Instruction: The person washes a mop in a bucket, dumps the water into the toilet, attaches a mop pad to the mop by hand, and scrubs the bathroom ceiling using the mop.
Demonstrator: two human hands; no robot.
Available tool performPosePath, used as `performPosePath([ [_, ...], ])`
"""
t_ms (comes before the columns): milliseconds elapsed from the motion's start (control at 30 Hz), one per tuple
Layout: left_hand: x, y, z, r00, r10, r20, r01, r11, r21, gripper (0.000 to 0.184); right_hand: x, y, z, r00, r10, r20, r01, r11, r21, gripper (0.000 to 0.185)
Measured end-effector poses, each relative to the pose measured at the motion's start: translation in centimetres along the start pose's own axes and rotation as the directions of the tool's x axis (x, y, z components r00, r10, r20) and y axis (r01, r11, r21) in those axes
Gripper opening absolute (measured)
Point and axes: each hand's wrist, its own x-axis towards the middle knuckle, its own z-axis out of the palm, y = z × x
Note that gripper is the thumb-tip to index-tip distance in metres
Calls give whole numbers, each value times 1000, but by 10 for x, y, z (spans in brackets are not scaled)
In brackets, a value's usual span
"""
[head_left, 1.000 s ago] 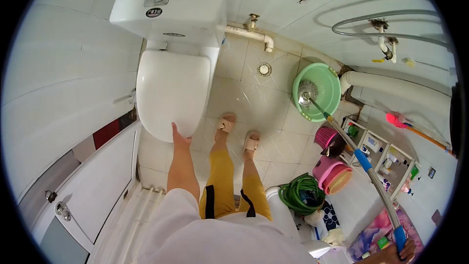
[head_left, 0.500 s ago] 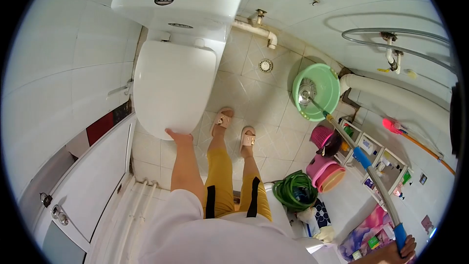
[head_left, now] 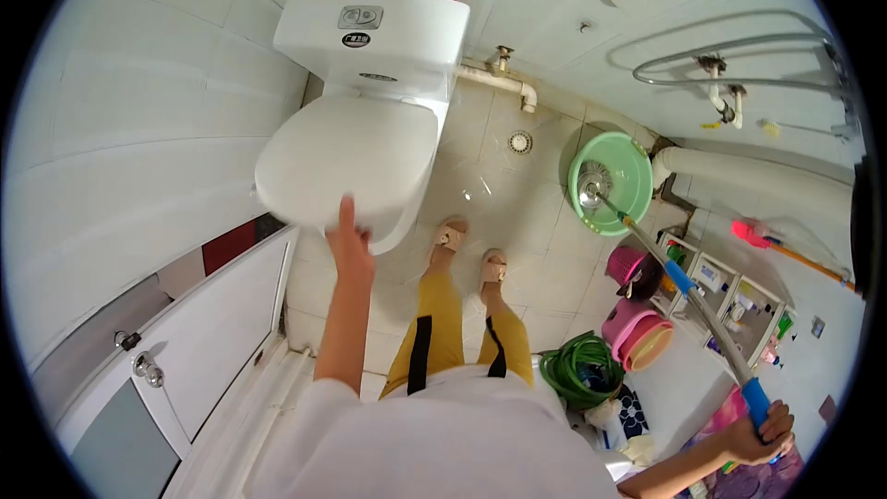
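My left hand [head_left: 351, 242] is over the front part of the white toilet lid [head_left: 356, 152], with the index finger stretched out and nothing seen in it. Whether it touches the lid I cannot tell. The lid looks partly raised, and the front of the toilet bowl [head_left: 402, 226] shows beneath it. At the lower right, my right hand [head_left: 765, 434] is wrapped round the blue grip of a mop [head_left: 716, 325]. The mop slants down to the far side, its head standing in a light green basin [head_left: 631, 171] on the floor.
A floor drain [head_left: 520, 142] and a white pipe [head_left: 499, 80] are beside the toilet. On the right stand pink baskets [head_left: 624, 322], a shelf rack [head_left: 730, 300] and a coiled green hose [head_left: 580, 370]. A white door [head_left: 208, 351] is at left.
The toilet lid has gone from flat to partly raised, and my left hand has moved further over it. The view has shifted, while my right hand keeps its hold on the mop.
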Motion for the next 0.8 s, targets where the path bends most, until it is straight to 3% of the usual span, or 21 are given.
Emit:
performPosePath([
  [33,6,21,24,992,104,71,-108,993,55,37,-4,-3,-2,999,-46,-11,45,996,-79,28],
  [67,14,41,49,987,106,125,-120,986,115,35,-2,0,-20,996,-19,87,12,997,80,27],
  [167,37,82,124,916,352,192,-386,904,186,30,-11,-5,-24,997,2,72,-6,999,49,23],
  [267,72,87,160,909,353,219,-390,908,155,28,-16,-5,-37,997,6,78,-20,984,178,20],
  [367,74,99,165,916,280,287,-347,913,215,31,-20,-6,-60,998,8,59,-20,980,196,18],
  [467,61,92,159,868,300,395,-370,922,114,29,-25,-9,-81,999,5,33,-9,993,117,22],
  [533,34,68,159,907,364,212,-375,927,15,17,-30,-9,-89,997,-45,-61,46,999,21,27],
  [600,25,12,149,939,203,276,-204,979,-23,10,-37,-12,-98,996,-55,-72,55,998,4,27],
  [633,17,-31,147,930,82,359,-117,990,76,13,-41,-15,-103,996,-58,-64,58,998,2,27],
  [700,-41,-123,157,765,-340,547,227,937,265,15,-48,-20,-114,998,-64,-25,66,994,84,24],
  [733,-75,-175,152,488,-216,846,-115,945,307,8,-52,-23,-118,998,-55,-12,56,994,94,23],
  [767,-108,-228,144,87,-158,984,-427,886,180,20,-56,-26,-121,999,-43,5,43,993,106,23],
  [800,-154,-258,167,167,-649,742,-26,750,661,40,-59,-29,-126,998,-56,-14,57,994,89,23],
])
